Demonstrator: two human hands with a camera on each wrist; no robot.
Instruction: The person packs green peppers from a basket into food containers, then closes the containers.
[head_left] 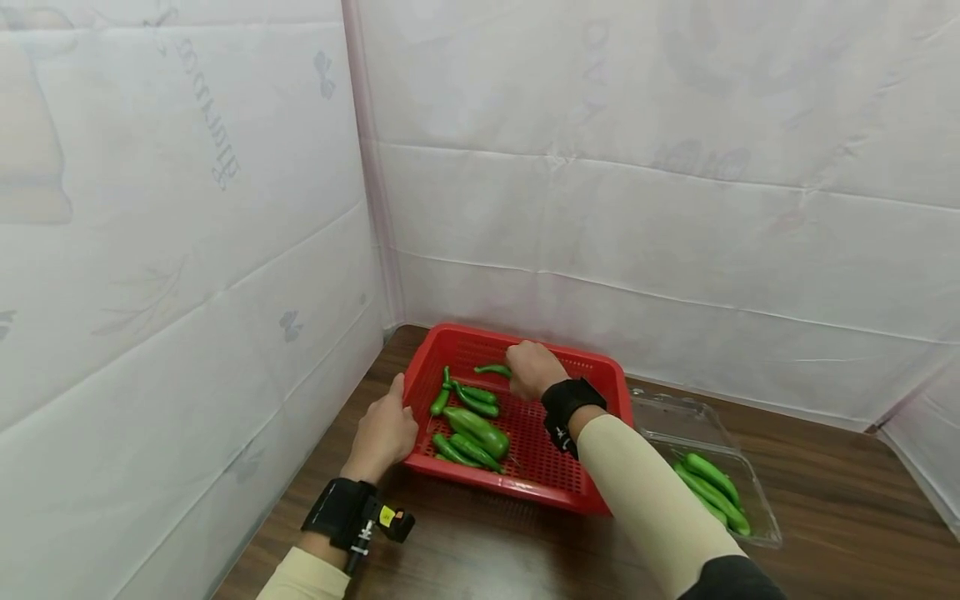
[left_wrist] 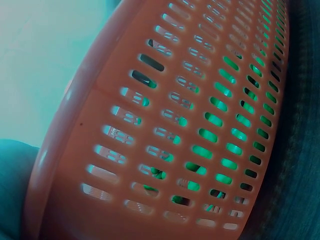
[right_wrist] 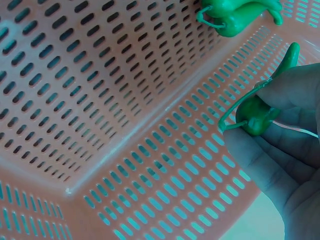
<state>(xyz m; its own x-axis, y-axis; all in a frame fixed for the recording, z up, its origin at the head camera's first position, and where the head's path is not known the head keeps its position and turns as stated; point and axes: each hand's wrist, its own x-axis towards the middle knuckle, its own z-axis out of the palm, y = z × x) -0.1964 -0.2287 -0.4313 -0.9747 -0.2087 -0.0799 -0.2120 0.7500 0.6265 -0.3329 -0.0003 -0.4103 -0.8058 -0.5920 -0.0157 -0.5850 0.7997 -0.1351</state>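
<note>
My left hand [head_left: 384, 432] grips the left rim of a red perforated plastic basket [head_left: 517, 486]; the basket's slotted side wall [left_wrist: 95, 135] fills much of the left wrist view. Inside the basket, my right hand [head_left: 536, 369] pinches a green chili [right_wrist: 257, 116] between thumb and fingers, its thin curved stem pointing away from the palm. In the head view part of that chili sticks out left of the fist. Several green chilies [head_left: 480, 403] lie along the basket's left side, around a larger, thicker green pepper [head_left: 480, 432].
Right of the basket, an open clear plastic box [head_left: 768, 521] holds several long green chilies [head_left: 712, 487]. Both stand on a dark wooden table [head_left: 840, 500]. White printed sheeting [head_left: 600, 217] hangs close behind the basket and along the left side.
</note>
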